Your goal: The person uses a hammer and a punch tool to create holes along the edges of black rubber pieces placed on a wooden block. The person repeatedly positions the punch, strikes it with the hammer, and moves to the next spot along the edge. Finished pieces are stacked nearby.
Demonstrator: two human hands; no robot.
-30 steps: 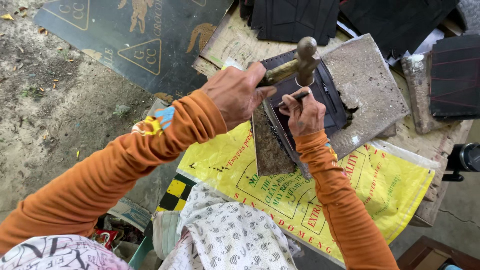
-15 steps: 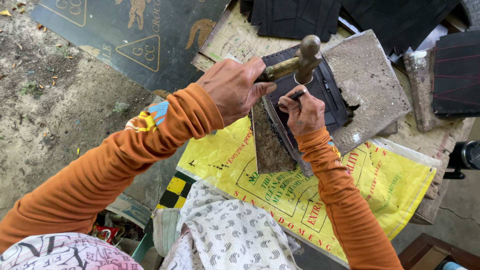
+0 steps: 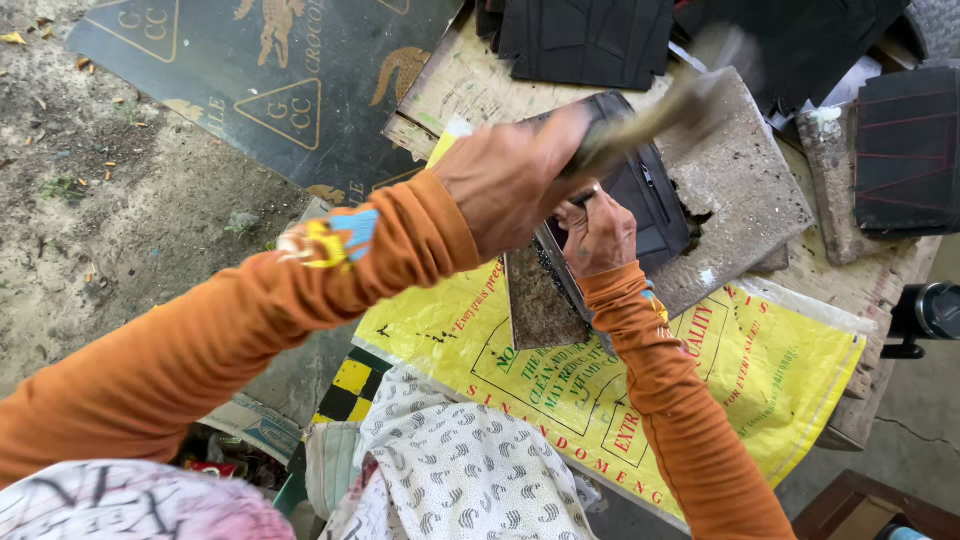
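Left hand (image 3: 515, 185): fist clamped around the handle of a hammer (image 3: 680, 90). The hammer is blurred, its head up over the far part of a grey stone slab (image 3: 745, 195). Orange sleeve (image 3: 200, 340) with a yellow and blue patch near the cuff.

Right hand (image 3: 600, 235): resting on a black wallet (image 3: 650, 195), fingers drawn together and pinching a small thin object upright against it (too small to tell what it is). Orange sleeve here too.

Black wallet: flat, dark, with stitched seams; lies on the near-left part of the stone slab, partly hidden under both hands.

Stone slab: square, rough, chipped near its middle; sits tilted on a worn wooden table (image 3: 460, 80). A narrower dark slab (image 3: 535, 305) leans just beside its near edge, below the right hand.

Yellow sack (image 3: 750, 385): woven plastic, printed in green and red, spread over the near edge of the table under the slabs.

Black leather pieces (image 3: 590, 35): stacked at the far edge of the table; another dark piece with red stitching (image 3: 905, 150) lies at the right.

Dark printed sheet (image 3: 270, 80): lies on the dirt ground (image 3: 80, 230) left of the table.

Patterned white cloth (image 3: 460, 470): covers the lap, near the bottom.
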